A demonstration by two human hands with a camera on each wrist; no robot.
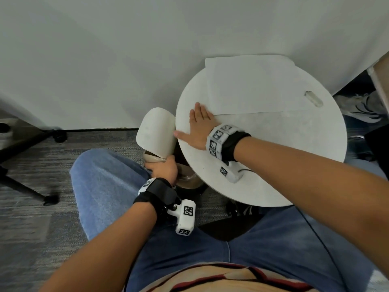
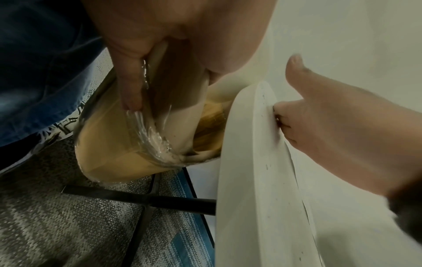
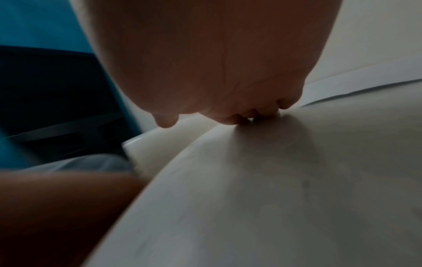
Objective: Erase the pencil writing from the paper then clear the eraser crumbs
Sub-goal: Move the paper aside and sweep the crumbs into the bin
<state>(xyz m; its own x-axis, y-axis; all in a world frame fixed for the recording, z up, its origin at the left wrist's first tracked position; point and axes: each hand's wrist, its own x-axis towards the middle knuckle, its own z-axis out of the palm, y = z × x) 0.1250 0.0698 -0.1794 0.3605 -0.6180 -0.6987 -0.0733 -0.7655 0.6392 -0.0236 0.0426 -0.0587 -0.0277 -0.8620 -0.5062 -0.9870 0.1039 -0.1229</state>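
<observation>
With no writing visible on the paper (image 1: 252,85), erasing seems done; the right hand (image 1: 196,128), fingers spread flat, sweeps crumbs off the worktop (image 1: 284,161) toward the bin (image 1: 156,133), whose rim the left hand (image 1: 163,168) grips.

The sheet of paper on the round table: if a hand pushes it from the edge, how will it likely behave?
The paper is thin and lies flat, so it will probably slide easily on the smooth round table. Its far corner overhangs the rim, so it may droop or slip off. The right hand, flat beside its corner, could pin it.
</observation>
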